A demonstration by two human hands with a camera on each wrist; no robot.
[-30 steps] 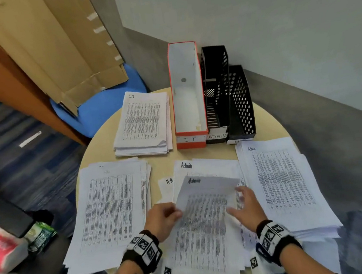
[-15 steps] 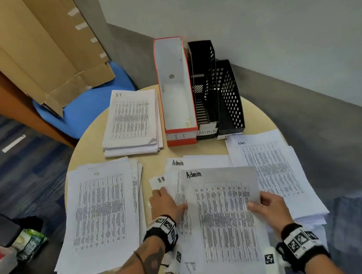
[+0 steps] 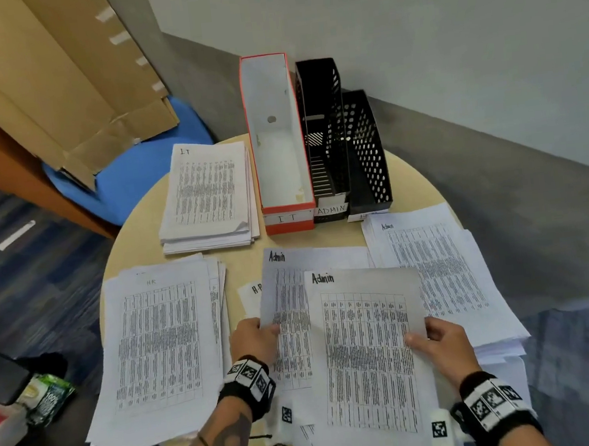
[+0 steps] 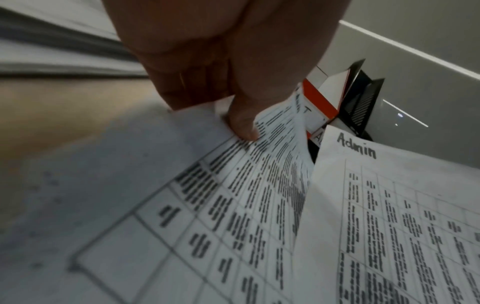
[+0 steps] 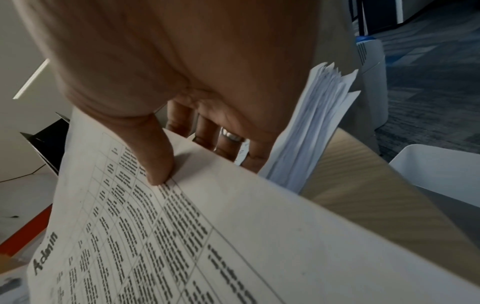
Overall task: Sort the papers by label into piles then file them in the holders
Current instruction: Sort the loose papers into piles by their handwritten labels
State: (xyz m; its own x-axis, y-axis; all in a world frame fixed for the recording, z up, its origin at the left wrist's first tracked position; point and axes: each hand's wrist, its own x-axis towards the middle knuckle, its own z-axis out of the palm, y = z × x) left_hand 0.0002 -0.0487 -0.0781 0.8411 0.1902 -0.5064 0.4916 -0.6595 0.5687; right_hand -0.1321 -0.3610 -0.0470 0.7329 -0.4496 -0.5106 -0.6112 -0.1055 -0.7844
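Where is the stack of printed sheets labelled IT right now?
In the head view, the IT-labelled paper stack lies far left on the round table, beside the orange-and-white IT holder.

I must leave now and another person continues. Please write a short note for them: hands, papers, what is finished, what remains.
Right hand pinches the top Admin sheet by its right edge, lifted off the middle pile.
Left hand grips the next Admin sheet at its left edge.
Sorted piles: IT pile beside the red IT holder, HR pile on the left, Admin pile on the right.
Done: most sorting.
Left: move the held sheet to the Admin pile, sort the remaining middle pile, then file everything; the holders appear empty.
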